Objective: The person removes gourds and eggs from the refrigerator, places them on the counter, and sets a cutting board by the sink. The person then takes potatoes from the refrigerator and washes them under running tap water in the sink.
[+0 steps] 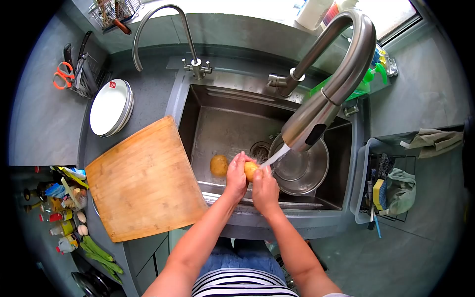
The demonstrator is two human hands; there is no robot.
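Observation:
Over the sink, my left hand and my right hand are closed around one yellow potato, one from each side. Water runs from the large pull-down faucet onto the potato and the fingers of my right hand. A second potato lies on the sink floor just left of my left hand. Right of my hands, a round metal bowl sits in the sink, partly hidden by the faucet head. The drain shows behind my hands.
A wooden cutting board overlaps the sink's left edge. Behind it are stacked white plates and a rack with knives and orange scissors. A slim curved tap rises at the back. A basket with a sponge hangs at right.

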